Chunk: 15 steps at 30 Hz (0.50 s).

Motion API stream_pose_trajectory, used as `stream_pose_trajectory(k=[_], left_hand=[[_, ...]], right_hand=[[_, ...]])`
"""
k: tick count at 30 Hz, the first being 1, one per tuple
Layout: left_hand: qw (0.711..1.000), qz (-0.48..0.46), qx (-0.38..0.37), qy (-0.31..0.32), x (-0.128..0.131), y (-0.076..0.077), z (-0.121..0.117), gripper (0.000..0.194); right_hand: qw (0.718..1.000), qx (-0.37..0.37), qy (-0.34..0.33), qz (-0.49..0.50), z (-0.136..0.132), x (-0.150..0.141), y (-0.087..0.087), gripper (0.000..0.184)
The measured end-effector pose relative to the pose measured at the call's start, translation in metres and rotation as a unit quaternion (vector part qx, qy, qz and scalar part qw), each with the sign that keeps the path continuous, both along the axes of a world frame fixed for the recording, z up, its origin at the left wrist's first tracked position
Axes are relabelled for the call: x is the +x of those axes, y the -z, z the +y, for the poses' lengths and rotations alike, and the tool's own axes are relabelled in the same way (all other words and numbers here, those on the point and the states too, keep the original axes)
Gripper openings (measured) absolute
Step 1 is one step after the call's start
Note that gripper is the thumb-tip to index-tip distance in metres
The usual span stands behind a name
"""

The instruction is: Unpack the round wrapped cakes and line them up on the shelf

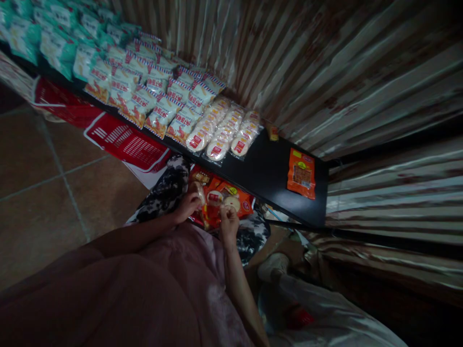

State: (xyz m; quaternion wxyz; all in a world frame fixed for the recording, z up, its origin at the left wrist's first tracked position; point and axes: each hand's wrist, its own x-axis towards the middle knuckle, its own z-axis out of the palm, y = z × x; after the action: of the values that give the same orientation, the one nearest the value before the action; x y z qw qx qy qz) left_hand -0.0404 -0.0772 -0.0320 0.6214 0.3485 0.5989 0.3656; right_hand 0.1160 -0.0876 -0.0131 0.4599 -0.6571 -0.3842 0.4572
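Note:
My left hand point(187, 206) and my right hand point(228, 222) are both closed on a bunch of orange and red snack packets point(221, 196) held low over my lap, just in front of a black shelf point(267, 173). One orange packet point(301, 173) lies alone on the shelf's near right end. Clear bags of round white cakes point(224, 132) lie on the shelf just beyond my hands. Farther left stand rows of white and red packets point(152, 96) and green packets point(50, 33).
A corrugated metal wall point(325, 72) runs behind and right of the shelf. Red plastic baskets point(125, 140) sit on the tiled floor point(43, 193) to the left. A light plastic bag point(318, 308) and a shoe point(273, 266) lie low right.

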Motion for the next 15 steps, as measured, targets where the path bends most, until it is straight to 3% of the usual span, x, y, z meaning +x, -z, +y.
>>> stream_pose_trajectory(k=[3,5,8,12,15], left_hand=[[0.998,-0.039,0.027,0.033,0.001,-0.014,-0.001,0.012],[0.996,-0.059,0.052,0.033,0.001,-0.021,0.002,0.009],[0.993,-0.104,0.049,0.019,-0.001,-0.027,0.008,0.01],[0.992,-0.128,0.016,-0.007,-0.008,-0.031,0.014,0.013],[0.989,-0.142,-0.023,-0.043,-0.012,-0.031,0.016,0.012]], right_hand=[[0.998,-0.006,-0.039,-0.04,-0.002,0.009,0.018,0.034],[0.999,-0.018,-0.013,-0.026,0.001,0.005,0.021,0.034],[0.996,-0.06,0.017,0.07,0.006,-0.005,0.018,0.036],[0.96,-0.139,-0.022,0.242,0.006,-0.015,0.007,0.036],[0.944,-0.16,-0.009,0.288,0.002,-0.016,-0.001,0.031]])
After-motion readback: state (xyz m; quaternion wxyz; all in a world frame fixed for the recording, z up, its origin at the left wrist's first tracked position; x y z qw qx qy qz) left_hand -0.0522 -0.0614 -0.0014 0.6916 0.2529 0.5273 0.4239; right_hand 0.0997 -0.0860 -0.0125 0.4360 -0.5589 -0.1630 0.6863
